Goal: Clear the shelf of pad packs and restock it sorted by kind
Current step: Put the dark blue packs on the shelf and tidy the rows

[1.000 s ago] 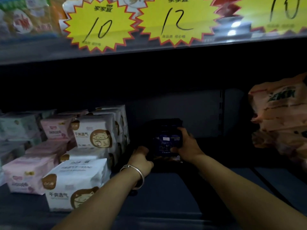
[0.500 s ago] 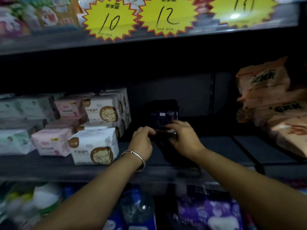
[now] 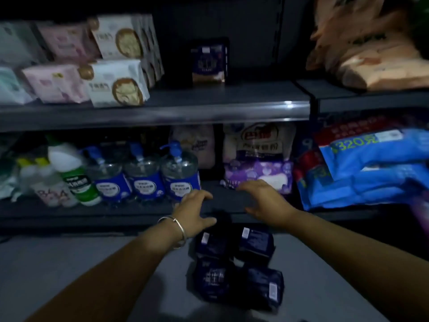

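Both hands reach forward and down in front of the lower shelf [image 3: 139, 212], and neither holds anything. The left hand [image 3: 193, 211], with a metal bangle [image 3: 173, 231] on its wrist, has its fingers spread and loosely bent, the thumb pointing inward above the floor. The right hand [image 3: 264, 201] is likewise spread, palm down, fingers relaxed and a little curved, near the front edge of the lower shelf. Below and between the hands, four dark blue pad packs [image 3: 236, 266] lie close together on the grey floor [image 3: 69, 263], two nearer the shelf and two nearer the person, touching or nearly so. On the upper shelf [image 3: 209, 105] one more dark blue pack [image 3: 209, 62] stands upright toward the back, apart from the others. To its left sit white packs with a round brown emblem [image 3: 118, 84], stacked two high, with pink packs [image 3: 55, 82] just beside them and paler packs at the far left, blurred. Orange bags [image 3: 376, 63] lie on the neighbouring shelf section at the right. On the lower shelf stand clear pump bottles with blue labels [image 3: 178, 175], a white bottle with a green label [image 3: 74, 173], a purple pack [image 3: 260, 175] and large blue bags [image 3: 371, 168].
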